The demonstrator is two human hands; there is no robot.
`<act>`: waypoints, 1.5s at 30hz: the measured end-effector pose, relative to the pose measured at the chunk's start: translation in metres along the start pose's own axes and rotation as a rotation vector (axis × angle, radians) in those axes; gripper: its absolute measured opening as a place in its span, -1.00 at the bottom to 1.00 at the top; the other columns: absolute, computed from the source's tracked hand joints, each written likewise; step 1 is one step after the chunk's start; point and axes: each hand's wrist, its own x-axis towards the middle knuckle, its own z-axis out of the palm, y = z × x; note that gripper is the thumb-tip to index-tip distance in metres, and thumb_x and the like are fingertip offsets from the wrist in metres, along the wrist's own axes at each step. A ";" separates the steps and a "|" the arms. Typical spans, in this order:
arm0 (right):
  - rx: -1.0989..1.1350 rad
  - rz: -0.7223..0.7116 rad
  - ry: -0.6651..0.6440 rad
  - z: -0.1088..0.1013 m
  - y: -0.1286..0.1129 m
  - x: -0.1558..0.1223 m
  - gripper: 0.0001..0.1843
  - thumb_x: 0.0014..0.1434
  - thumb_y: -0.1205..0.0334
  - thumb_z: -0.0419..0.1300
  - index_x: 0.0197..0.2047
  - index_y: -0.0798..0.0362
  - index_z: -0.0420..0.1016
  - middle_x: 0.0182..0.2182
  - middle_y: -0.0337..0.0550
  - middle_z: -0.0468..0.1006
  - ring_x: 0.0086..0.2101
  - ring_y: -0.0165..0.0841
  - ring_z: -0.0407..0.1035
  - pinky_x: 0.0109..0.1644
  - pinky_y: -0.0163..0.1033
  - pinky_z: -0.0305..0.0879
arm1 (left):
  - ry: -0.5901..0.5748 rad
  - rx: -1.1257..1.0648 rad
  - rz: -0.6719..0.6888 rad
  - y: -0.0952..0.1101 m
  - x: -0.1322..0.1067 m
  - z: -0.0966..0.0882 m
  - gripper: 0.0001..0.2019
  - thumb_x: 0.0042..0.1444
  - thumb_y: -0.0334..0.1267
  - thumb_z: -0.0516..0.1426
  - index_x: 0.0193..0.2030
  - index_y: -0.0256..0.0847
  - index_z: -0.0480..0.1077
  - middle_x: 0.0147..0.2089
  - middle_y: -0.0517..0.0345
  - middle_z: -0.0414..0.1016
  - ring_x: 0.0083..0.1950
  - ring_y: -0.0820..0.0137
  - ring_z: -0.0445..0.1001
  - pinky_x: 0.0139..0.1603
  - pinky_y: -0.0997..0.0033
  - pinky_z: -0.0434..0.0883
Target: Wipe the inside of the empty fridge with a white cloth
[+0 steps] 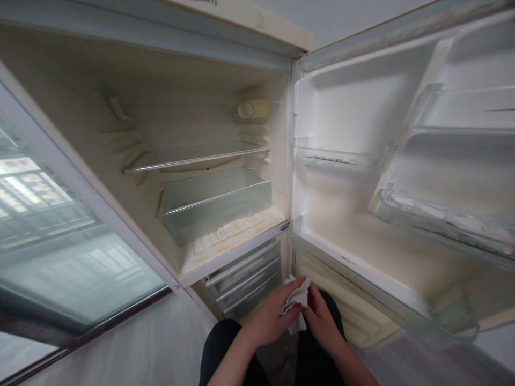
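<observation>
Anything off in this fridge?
Yes: yellow-brown stains on the ridged floor of the fridge, below the clear drawer. Patchy, darker than the surface around them; residue or discolouration, can't tell which.

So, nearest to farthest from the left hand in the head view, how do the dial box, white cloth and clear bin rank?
1. White cloth: in the left hand.
2. Clear bin: ahead, slightly left.
3. Dial box: higher up, right inner wall.
</observation>
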 end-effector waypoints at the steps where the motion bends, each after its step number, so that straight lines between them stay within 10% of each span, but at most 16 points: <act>1: -0.010 -0.029 0.004 0.000 0.000 -0.001 -0.50 0.26 0.16 0.32 0.26 -0.18 0.44 0.21 -0.14 0.53 0.21 -0.27 0.42 0.31 -0.16 0.34 | -0.015 -0.007 0.014 0.001 0.000 -0.001 -0.43 0.30 -0.21 0.16 0.44 -0.02 0.29 0.44 0.01 0.37 0.41 0.16 0.37 0.47 0.07 0.25; 13: -0.239 -0.015 0.103 0.006 -0.008 0.004 -0.92 0.21 0.20 0.26 -0.25 0.02 0.47 -0.39 -0.25 0.54 -0.35 -0.35 0.44 -0.27 -0.31 0.35 | -0.066 -0.027 0.039 0.017 -0.004 -0.018 -0.61 0.36 0.01 0.17 0.24 -0.04 0.47 0.20 0.07 0.58 0.20 0.22 0.51 0.26 0.27 0.36; 21: -0.226 -0.060 0.002 0.009 -0.011 -0.002 -0.49 0.32 0.07 0.24 0.27 -0.04 0.26 -0.06 -0.10 0.55 -0.15 -0.30 0.48 -0.10 -0.21 0.44 | 0.128 -0.050 -0.040 0.003 -0.001 -0.010 -0.70 0.42 0.04 0.05 -0.02 -0.15 0.41 -0.18 0.17 0.51 -0.15 0.35 0.43 -0.11 0.39 0.33; 26: -0.356 -0.102 0.088 0.009 -0.009 -0.001 -0.65 0.20 0.16 0.33 0.04 0.00 0.46 -0.20 -0.15 0.57 -0.25 -0.31 0.46 -0.15 -0.22 0.41 | 0.173 -0.224 -0.118 -0.003 0.003 -0.003 -0.65 0.36 0.13 0.08 -0.15 -0.14 0.29 -0.40 0.34 0.28 -0.44 0.48 0.20 -0.38 0.48 0.19; 31: -0.337 -0.132 0.181 0.004 -0.014 0.001 -0.68 0.17 0.27 0.28 0.02 0.02 0.51 -0.15 -0.12 0.57 -0.18 -0.29 0.48 -0.10 -0.23 0.42 | 0.339 -0.137 -0.080 -0.011 0.004 -0.002 -0.65 0.39 0.09 0.06 -0.25 -0.16 0.30 -0.40 0.29 0.29 -0.37 0.44 0.29 -0.32 0.45 0.25; 37: -0.351 -0.110 0.137 0.000 -0.019 0.001 -0.64 0.19 0.29 0.22 0.06 0.00 0.56 -0.11 -0.10 0.62 -0.15 -0.25 0.50 -0.10 -0.22 0.41 | 0.264 -0.031 0.076 -0.005 -0.002 -0.004 -0.56 0.39 -0.11 0.12 0.36 -0.04 0.30 0.25 -0.04 0.39 0.21 0.24 0.40 0.15 0.25 0.40; 45: -0.367 -0.121 0.338 -0.009 -0.035 0.006 -0.70 0.25 0.19 0.13 -0.05 0.02 0.62 -0.16 -0.12 0.64 -0.18 -0.25 0.50 -0.11 -0.23 0.39 | 0.113 -0.063 0.094 0.003 -0.007 -0.004 -0.67 0.36 -0.04 0.16 0.15 -0.11 0.50 0.06 -0.01 0.47 0.01 0.29 0.47 0.00 0.31 0.42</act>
